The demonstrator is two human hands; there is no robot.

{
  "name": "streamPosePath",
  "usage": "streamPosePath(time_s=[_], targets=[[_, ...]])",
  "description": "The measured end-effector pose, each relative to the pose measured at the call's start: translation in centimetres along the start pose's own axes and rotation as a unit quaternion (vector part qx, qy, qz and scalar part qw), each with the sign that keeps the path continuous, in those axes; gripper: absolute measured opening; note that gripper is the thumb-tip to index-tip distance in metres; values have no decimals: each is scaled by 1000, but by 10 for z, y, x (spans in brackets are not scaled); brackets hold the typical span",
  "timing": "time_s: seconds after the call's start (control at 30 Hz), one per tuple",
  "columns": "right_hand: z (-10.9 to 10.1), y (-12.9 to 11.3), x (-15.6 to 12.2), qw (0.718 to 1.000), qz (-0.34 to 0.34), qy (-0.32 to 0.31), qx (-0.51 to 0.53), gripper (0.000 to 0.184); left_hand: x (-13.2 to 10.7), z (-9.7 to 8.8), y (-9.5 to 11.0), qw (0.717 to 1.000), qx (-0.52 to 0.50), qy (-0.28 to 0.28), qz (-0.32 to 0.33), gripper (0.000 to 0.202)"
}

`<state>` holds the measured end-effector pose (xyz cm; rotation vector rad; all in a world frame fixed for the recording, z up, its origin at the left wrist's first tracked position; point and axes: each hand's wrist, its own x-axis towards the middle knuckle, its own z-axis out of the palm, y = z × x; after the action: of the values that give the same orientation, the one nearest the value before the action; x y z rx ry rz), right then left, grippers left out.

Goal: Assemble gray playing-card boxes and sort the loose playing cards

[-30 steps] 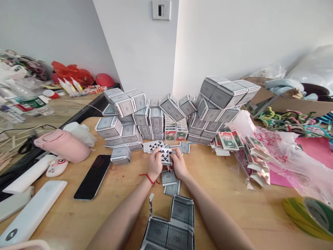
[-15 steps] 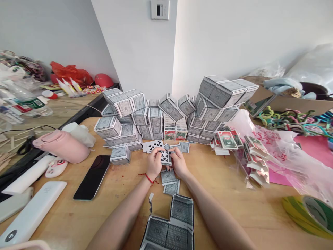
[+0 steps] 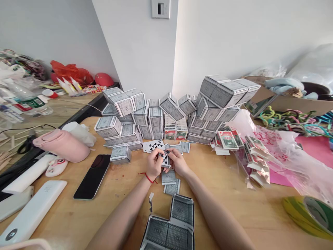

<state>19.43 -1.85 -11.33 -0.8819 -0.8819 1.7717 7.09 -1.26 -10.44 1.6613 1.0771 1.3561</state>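
Both my hands meet over the middle of the wooden table (image 3: pixel 213 187). My left hand (image 3: pixel 154 164) and my right hand (image 3: pixel 176 160) pinch a folded playing card (image 3: pixel 164 160) with black clubs between them, fingers curled round it. Face-down cards (image 3: pixel 169 177) lie just under my wrists. A fan of face-up club cards (image 3: pixel 153 145) lies just beyond my fingers. A folded strip of patterned card panels (image 3: pixel 174 226) sits near my forearms.
A wall of grey patterned card cubes (image 3: pixel 166 114) is stacked against the corner. Red card packs (image 3: pixel 229 139) and a plastic bag (image 3: pixel 273 152) lie right, a tape roll (image 3: pixel 309 215) far right. A phone (image 3: pixel 93 176), pink pouch (image 3: pixel 62 146) and white power bank (image 3: pixel 33 211) lie left.
The card between my hands has gone from flat and face-up to folded and narrower. My hands have drawn slightly closer together.
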Motion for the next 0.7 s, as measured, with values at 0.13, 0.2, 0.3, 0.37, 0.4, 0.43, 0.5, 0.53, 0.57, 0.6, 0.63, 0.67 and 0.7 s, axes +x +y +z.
streamPosePath(time_s=[0.13, 0.2, 0.3, 0.37, 0.4, 0.43, 0.5, 0.53, 0.57, 0.6, 0.63, 0.67, 0.7], targets=[[-6, -5, -2, 998, 45, -52, 14, 30, 4, 1, 2, 999, 48, 10, 18, 9], [-9, -7, -2, 998, 39, -47, 28, 31, 7, 3, 1, 999, 33, 22, -22, 12], [-10, -5, -1, 998, 17, -37, 47, 31, 9, 5, -3, 996, 10, 30, -89, 15], [-9, -3, 1, 999, -4, -21, 46, 31, 10, 5, -4, 995, 18, 19, -96, 13], [-8, -1, 1, 999, -14, -9, 40, 30, 10, 5, -4, 996, 23, 12, -88, 14], [-7, 1, 2, 999, -24, 3, 30, 30, 10, 5, -3, 997, 25, 5, -76, 16], [-4, 4, 3, 999, -40, 22, 9, 29, 11, 6, -1, 998, 24, -5, -53, 15], [-3, 4, 3, 998, -47, 29, 1, 29, 11, 6, -1, 999, 26, -5, -47, 13], [-2, 5, 3, 998, -53, 32, -5, 28, 11, 6, -1, 998, 33, -3, -45, 12], [-2, 4, 3, 998, -59, 33, -10, 28, 11, 7, -2, 998, 44, 2, -47, 12], [-1, 4, 2, 998, -62, 31, -12, 27, 11, 7, -3, 997, 57, 8, -50, 11], [-1, 3, 2, 998, -61, 28, -15, 27, 11, 7, -5, 996, 68, 13, -53, 12], [-1, 1, 1, 998, -59, 25, -19, 27, 11, 7, -6, 996, 75, 15, -54, 12]])
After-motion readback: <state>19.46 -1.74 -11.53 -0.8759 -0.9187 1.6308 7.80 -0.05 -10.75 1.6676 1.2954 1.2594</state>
